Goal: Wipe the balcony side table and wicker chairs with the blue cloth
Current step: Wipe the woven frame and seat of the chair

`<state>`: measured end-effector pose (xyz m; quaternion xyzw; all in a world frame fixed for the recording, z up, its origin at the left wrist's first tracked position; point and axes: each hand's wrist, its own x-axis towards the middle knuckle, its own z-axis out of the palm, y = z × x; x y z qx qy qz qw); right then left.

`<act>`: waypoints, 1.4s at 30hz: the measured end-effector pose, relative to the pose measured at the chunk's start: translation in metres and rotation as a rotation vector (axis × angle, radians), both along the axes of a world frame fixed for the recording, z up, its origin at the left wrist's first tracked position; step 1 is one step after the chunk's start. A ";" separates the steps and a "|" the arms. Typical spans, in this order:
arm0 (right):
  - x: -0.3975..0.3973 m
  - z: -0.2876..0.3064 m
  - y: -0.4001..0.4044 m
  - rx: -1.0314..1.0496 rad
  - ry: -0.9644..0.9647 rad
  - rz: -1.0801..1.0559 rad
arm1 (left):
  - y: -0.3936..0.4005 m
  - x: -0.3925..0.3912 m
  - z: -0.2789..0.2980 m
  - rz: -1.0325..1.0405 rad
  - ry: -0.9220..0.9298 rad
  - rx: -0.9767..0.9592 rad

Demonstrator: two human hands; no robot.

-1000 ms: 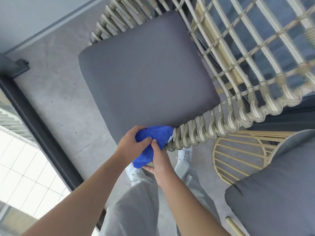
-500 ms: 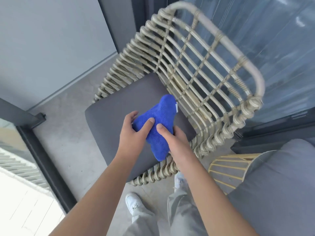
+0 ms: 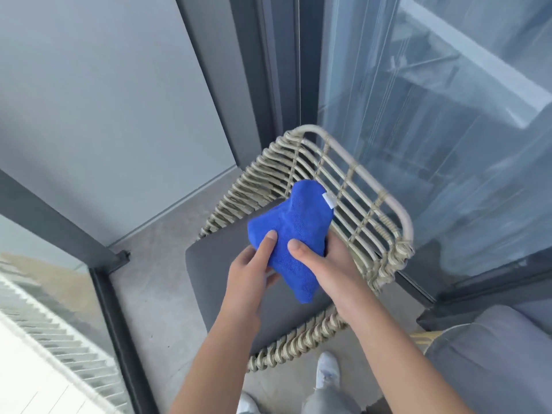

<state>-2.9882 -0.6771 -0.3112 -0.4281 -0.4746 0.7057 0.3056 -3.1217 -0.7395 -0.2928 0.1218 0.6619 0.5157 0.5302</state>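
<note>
Your view has lifted since a second ago: then you were bent close over the seat with the cloth pressed at the woven front edge, and now you stand back, the whole wicker chair (image 3: 343,186) sits lower in view and the cloth has come off it into the air. By my judgement that means the front rim is finished for the moment and you are regathering the cloth before the next surface, most likely the backrest rails just behind it.

Largest first: the glass door (image 3: 448,130) fills the right, the grey wall (image 3: 104,100) the left, with the chair between them at the corner. Its grey seat cushion (image 3: 215,264) lies under your hands. A second grey cushion (image 3: 493,369) shows at the lower right; the side table I cannot make out with certainty.

The blue cloth (image 3: 294,231) is bunched and held above the seat, touching neither cushion nor rails as far as I can tell. Its long axis runs from upper right to lower left-centre: the broad top end with the white tag (image 3: 328,201) points up toward the backrest, the narrow tail hangs down toward you.

Your left hand (image 3: 248,279) pinches the cloth's left side, thumb on top. Your right hand (image 3: 322,264) cups it from the right, thumb pressed on the front, fingers wrapped behind.
</note>
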 end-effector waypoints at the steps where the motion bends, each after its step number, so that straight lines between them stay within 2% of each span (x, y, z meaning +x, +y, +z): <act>1: 0.004 0.009 0.001 0.008 0.001 0.013 | 0.001 0.002 0.008 0.025 0.012 0.035; 7: 0.022 0.045 0.009 -0.037 0.087 -0.046 | 0.013 0.012 0.037 0.056 0.018 0.173; 13: 0.014 0.052 0.008 -0.098 0.181 -0.120 | 0.029 0.012 0.041 0.016 -0.035 0.164; 18: -0.012 0.053 0.003 -0.379 0.436 -0.411 | 0.047 -0.016 0.042 -0.104 -0.099 0.159; 22: -0.041 0.058 -0.004 -0.317 0.390 -0.516 | 0.063 -0.043 0.049 -0.326 -0.227 0.190; 28: -0.071 0.069 -0.017 -0.194 0.443 -0.666 | 0.075 -0.056 0.050 -0.626 -0.144 0.257; 32: -0.065 0.073 -0.033 -0.237 0.469 -0.745 | 0.069 -0.046 0.049 -0.714 -0.068 0.293; 35: -0.056 0.084 -0.034 -0.231 0.489 -0.700 | 0.067 -0.036 0.047 -0.704 -0.001 0.338; 38: -0.046 0.084 -0.028 -0.203 0.388 -0.667 | 0.069 -0.026 0.048 -0.684 0.116 0.380; 42: -0.031 0.070 -0.029 -0.211 0.269 -0.763 | 0.061 -0.004 0.048 -0.745 0.218 0.397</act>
